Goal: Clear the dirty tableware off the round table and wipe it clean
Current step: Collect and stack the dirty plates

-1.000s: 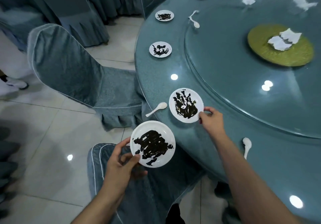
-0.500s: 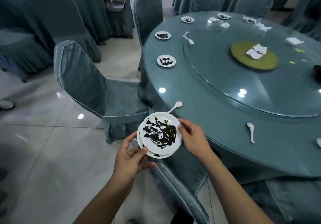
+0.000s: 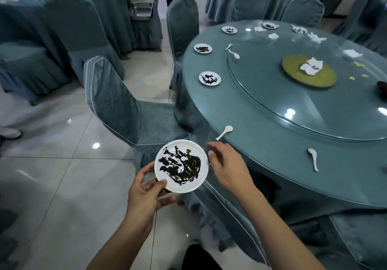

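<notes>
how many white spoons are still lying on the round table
4: one spoon at the near edge just beyond the right hand, one further right along the edge, and two close together by the turntable's far left rim. Others may be out of frame.

No text, label, brand, number or sign can be read anywhere in the head view.
</notes>
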The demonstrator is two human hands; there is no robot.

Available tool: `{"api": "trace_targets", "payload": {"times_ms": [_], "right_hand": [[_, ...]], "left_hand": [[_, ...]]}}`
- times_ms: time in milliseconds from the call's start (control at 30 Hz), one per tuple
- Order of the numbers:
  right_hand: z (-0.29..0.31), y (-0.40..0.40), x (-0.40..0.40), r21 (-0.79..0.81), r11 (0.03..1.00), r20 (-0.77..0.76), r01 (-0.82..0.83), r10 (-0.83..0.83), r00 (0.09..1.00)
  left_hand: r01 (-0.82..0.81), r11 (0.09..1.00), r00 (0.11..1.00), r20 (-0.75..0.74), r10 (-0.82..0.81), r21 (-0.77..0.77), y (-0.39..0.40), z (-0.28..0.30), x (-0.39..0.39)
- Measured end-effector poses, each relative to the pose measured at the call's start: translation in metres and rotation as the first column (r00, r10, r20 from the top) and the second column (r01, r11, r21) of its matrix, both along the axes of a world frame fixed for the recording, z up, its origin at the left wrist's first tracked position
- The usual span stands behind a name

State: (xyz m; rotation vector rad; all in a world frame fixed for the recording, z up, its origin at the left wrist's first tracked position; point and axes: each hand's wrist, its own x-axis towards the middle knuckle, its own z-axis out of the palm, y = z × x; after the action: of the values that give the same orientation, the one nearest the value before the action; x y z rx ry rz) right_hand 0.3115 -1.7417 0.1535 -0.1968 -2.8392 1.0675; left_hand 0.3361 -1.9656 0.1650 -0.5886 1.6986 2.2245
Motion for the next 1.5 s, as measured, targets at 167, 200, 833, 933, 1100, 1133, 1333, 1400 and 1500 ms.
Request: {"api": "trace_targets", "payload": {"times_ms": [167,200,833,933,1100,1133,1333,1400,1500], "right_hand": [[-0.022,0.01,-0.034,0.431,0.902,-0.076,-0.032,0.072,0.995],[-0.027,0.011,-0.043,0.454,0.891,-0.082,-0.025,0.07,0.994],[-0.059,0.031,-0.233,0.438,0.894,-0.015,0.097,-0.1,0.995],[-0.065,0.032,-0.266,0.439,0.887,0.015,0.14,-0.163,0.987],[-0.071,0.021,-0.325,0.436,0.869,0.058,0.235,-0.287,0.956],[-0.071,0.019,-0.336,0.433,0.866,0.064,0.249,-0.305,0.95],[-0.067,0.014,-0.386,0.44,0.831,0.108,0.341,-0.426,0.898],[-0.07,0.02,-0.4,0.445,0.82,0.131,0.361,-0.458,0.879],[-0.08,0.038,-0.422,0.452,0.817,0.202,0.359,-0.485,0.851]], "left_hand": [[0.026,0.999,1.0,0.019,-0.025,-0.031,-0.003,-0.009,-0.039],[0.032,0.999,0.999,0.026,-0.031,-0.044,-0.003,-0.011,-0.05],[0.146,0.985,0.987,0.087,-0.139,-0.091,0.007,-0.023,-0.265],[0.202,0.976,0.977,0.091,-0.195,-0.081,0.007,-0.025,-0.31],[0.299,0.951,0.952,0.088,-0.292,-0.084,-0.004,-0.026,-0.395],[0.317,0.944,0.947,0.08,-0.31,-0.095,-0.007,-0.026,-0.411],[0.398,0.912,0.917,0.072,-0.393,-0.098,-0.015,-0.028,-0.488],[0.409,0.908,0.912,0.074,-0.403,-0.091,-0.012,-0.031,-0.505],[0.421,0.903,0.906,0.086,-0.414,-0.089,-0.005,-0.036,-0.53]]}}
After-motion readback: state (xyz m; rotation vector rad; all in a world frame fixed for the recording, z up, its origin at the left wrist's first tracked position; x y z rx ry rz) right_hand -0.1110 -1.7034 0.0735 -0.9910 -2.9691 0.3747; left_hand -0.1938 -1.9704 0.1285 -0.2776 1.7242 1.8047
